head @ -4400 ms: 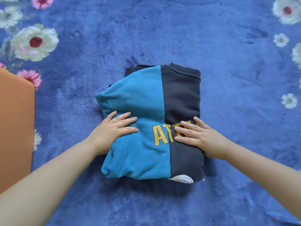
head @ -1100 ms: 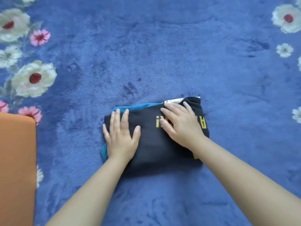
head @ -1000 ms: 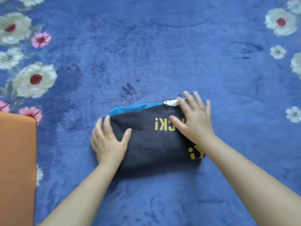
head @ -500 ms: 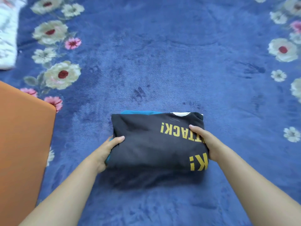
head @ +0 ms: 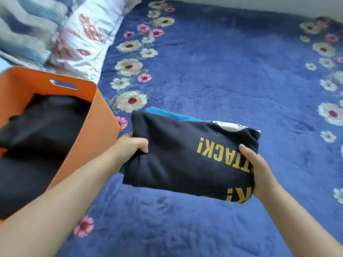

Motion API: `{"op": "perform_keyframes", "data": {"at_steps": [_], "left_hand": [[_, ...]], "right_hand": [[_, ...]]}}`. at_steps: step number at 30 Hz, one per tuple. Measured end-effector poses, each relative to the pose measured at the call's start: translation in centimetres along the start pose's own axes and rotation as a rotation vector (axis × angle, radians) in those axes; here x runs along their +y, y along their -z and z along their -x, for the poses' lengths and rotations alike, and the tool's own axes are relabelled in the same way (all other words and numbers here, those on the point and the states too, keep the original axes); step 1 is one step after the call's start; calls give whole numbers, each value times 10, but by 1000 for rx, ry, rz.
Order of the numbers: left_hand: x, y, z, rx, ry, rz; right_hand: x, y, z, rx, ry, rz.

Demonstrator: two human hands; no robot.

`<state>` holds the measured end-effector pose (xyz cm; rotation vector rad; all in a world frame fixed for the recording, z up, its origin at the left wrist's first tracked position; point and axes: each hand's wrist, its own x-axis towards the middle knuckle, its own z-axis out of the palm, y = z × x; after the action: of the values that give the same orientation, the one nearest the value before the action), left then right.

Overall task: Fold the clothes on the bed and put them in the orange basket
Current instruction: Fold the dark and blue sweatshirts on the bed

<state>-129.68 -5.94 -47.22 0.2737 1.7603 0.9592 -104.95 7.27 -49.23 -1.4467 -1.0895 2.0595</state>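
A folded sweatshirt [head: 178, 156], dark with yellow letters and a teal layer underneath, is lifted off the bed. My left hand [head: 132, 145] grips its left edge, thumb on top. My right hand [head: 257, 167] grips its right edge, thumb on top and fingers hidden below. The orange basket [head: 96, 130] stands just left of the sweatshirt, with dark folded clothes [head: 42, 134] inside it.
The bed is covered by a blue plush blanket with white and pink flowers [head: 213, 75]. A floral pillow [head: 87, 36] and a grey-blue quilt [head: 22, 28] lie at the far left behind the basket. A pale wall runs along the far edge.
Both hands went from pressing the folded sweatshirt flat to gripping its side edges and lifting it. The view swung left, so the basket's inside and the pillow came into sight.
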Motion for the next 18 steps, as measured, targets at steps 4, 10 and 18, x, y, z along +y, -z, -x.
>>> {"op": "perform_keyframes", "data": {"at_steps": [4, 10, 18], "left_hand": [[32, 60, 25, 117, -179, -17], [31, 192, 65, 180, -166, -7], [-20, 340, 82, 434, -18, -243]], "right_hand": [[-28, -64, 36, 28, 21, -106], [-25, -193, 84, -35, 31, -64], [34, -348, 105, -91, 8, 57]]}}
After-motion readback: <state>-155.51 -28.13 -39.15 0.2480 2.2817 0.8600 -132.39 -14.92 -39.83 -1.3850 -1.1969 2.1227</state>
